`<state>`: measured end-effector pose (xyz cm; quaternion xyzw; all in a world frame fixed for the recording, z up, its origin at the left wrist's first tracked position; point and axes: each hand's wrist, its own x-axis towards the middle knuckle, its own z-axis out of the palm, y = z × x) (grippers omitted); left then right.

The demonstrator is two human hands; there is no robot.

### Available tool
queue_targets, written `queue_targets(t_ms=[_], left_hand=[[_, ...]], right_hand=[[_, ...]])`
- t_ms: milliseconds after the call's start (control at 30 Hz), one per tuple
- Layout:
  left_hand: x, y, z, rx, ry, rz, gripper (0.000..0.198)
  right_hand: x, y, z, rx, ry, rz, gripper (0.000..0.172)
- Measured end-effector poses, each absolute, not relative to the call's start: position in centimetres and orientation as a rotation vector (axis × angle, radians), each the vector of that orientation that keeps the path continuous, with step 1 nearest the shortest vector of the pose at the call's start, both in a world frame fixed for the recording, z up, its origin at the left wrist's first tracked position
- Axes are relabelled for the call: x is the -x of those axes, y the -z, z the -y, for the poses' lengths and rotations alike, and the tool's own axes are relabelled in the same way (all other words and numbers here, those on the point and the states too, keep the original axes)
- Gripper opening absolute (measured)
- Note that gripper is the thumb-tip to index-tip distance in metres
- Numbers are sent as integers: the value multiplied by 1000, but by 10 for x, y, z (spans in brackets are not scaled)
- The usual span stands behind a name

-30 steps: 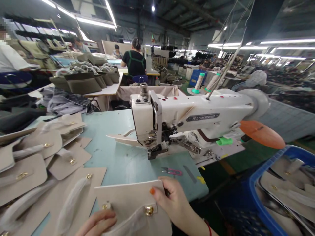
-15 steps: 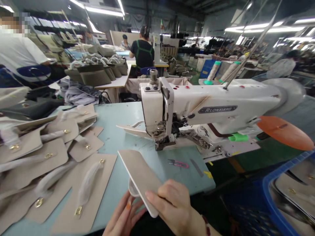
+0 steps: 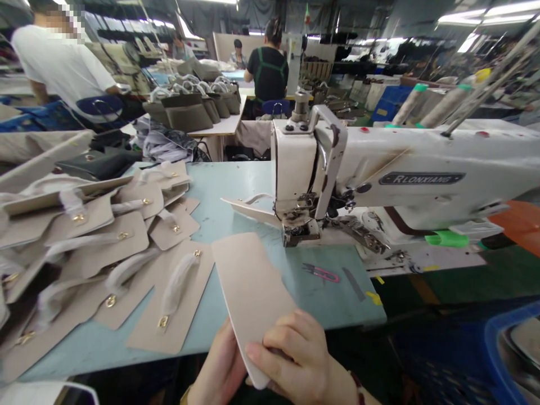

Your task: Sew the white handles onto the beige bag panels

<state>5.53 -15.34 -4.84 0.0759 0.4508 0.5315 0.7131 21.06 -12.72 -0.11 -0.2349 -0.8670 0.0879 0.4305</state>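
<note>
Beige panel (image 3: 253, 275) flipped plain-side-up, right hand (image 3: 297, 357) gripping its edge, left hand (image 3: 223, 360) behind, grip unclear

beige panel (image 3: 253, 270): smooth, matt | sewing machine (image 3: 291, 152): glossy metal | fittings (image 3: 163, 322): shiny metal

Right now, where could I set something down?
Bare tabletop shows between the piled beige panels and the sewing machine, behind the lone panel there, and between the pink snips and near edge. The pile crowds the left; the held panel blocks the middle.
</note>
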Motion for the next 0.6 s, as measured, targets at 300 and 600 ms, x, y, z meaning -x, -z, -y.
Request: queue_targets(t_ms=[300, 600], left_hand=[[-68, 40, 156, -104, -1214, -637, 34], [-67, 53, 149, 64, -1370, -934, 52]], right_hand=[[-196, 4, 118, 736, -692, 1676, 25], [-187, 18, 110, 1084, -1276, 1075, 31]])
